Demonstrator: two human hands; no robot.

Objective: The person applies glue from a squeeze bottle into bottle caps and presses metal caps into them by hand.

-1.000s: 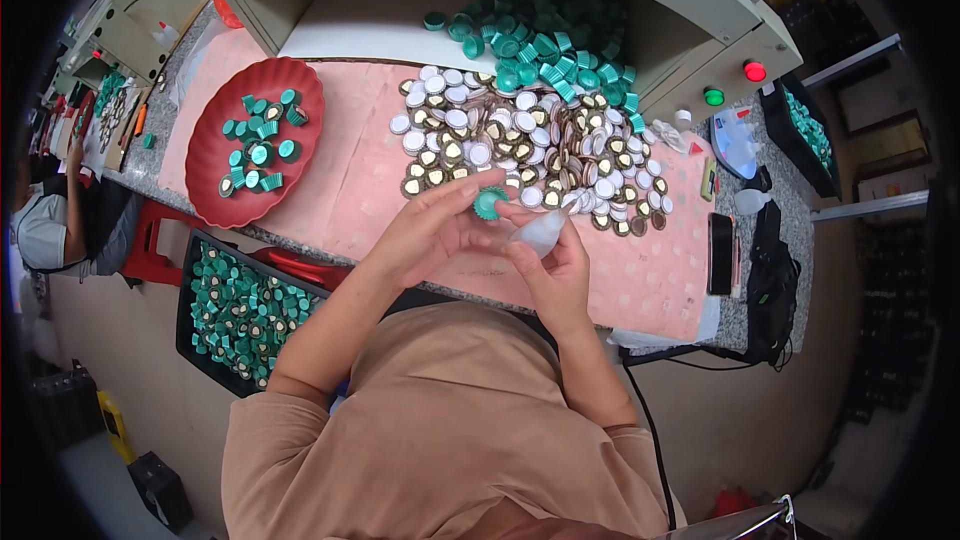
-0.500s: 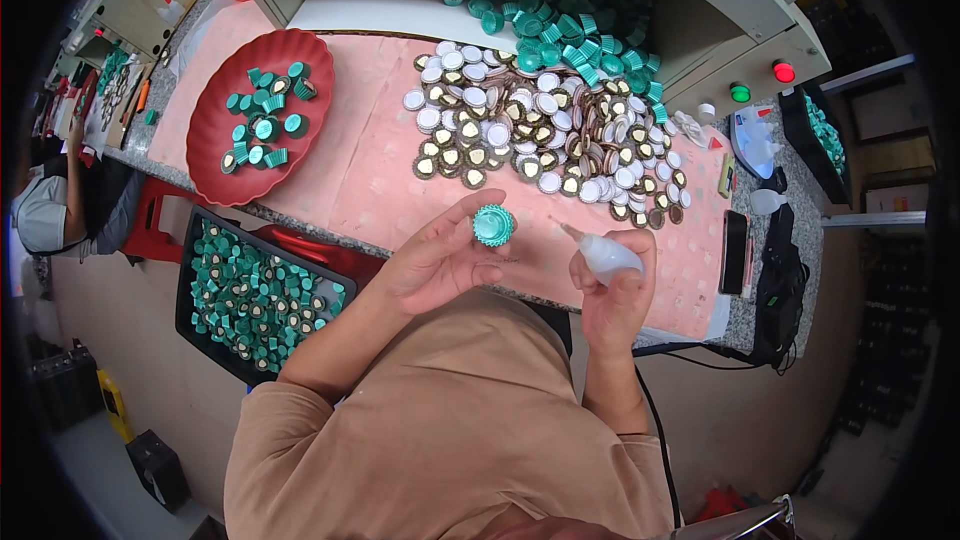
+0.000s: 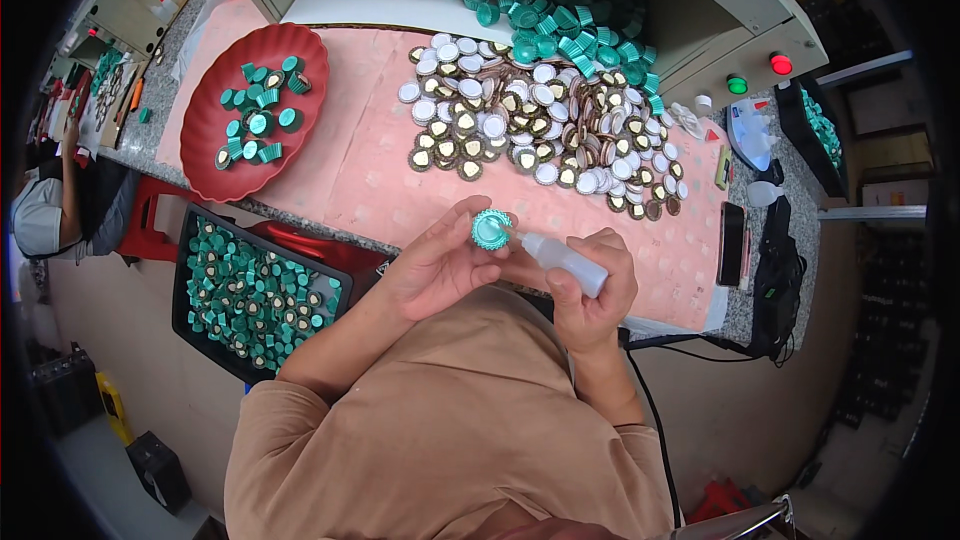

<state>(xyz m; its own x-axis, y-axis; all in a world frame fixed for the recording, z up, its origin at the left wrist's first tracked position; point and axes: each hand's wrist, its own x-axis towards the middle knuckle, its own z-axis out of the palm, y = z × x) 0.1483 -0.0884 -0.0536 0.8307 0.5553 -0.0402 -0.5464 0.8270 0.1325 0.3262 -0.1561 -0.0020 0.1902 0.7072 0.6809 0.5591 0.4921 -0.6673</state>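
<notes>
Now, left hand: my left hand fingers pinch a small round green ribbed cap.
Right hand: my right hand grips a small translucent plastic squeeze bottle, nozzle touching the cap.

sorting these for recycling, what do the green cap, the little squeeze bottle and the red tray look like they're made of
Green cap: likely plastic, ribbed rim, slight sheen.
Squeeze bottle: soft translucent whitish plastic, by its cloudy look.
Red tray: probably glossy moulded plastic, though lacquered metal can't be ruled out.

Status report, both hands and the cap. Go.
Left hand holds green cap. Right hand holds white squeeze bottle, nozzle at the cap. Nothing between them.
</notes>
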